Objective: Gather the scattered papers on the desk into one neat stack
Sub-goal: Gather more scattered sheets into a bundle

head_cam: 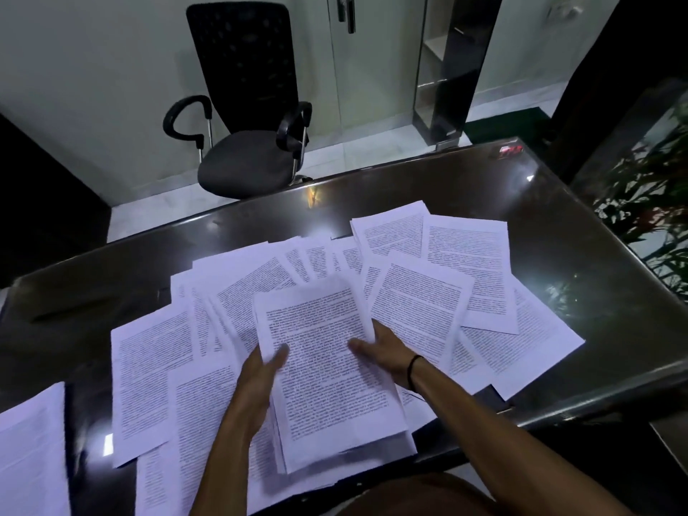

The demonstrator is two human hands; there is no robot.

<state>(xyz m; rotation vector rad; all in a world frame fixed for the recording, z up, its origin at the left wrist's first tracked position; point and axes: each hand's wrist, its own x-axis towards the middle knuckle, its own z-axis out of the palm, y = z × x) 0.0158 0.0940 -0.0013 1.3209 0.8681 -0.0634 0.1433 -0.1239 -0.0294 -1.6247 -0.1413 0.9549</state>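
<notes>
Partial stack (327, 370) at the desk's (558, 225) near edge, left hand (260, 370) and right hand (383, 351) both clamped on its side edges. Early stage: most loose sheets (446, 262) lie fanned left, right and beyond the stack, ungathered. One separate sheet (29, 452) far left of it.
</notes>
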